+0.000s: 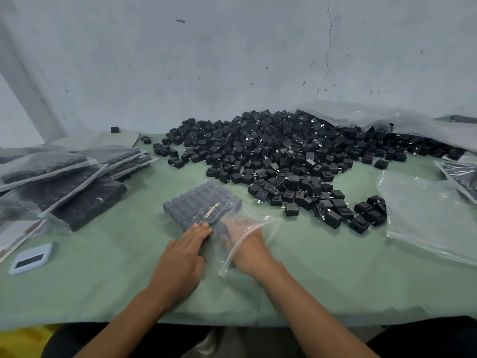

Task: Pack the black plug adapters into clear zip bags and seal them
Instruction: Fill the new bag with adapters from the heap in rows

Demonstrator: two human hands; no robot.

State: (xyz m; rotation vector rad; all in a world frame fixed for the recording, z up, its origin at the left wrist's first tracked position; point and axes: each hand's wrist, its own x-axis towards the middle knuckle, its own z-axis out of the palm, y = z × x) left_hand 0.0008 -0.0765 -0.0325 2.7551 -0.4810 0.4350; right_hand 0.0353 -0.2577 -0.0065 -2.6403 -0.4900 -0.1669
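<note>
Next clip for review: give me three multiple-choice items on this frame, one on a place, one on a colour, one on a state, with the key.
1. Where do the filled bags lie stacked?
A. at the left of the table
B. on the floor
C. on top of the loose pile

2. What colour is the table cover?
A. red
B. pale green
C. white

3. Where is the right hand?
A. flat on the bare cloth
B. inside the open bag
C. out of view

Key: A, the filled bags lie at the left; B, the table cover is pale green; B, the right hand reaches in through the mouth of the open bag, beside the left hand.
</note>
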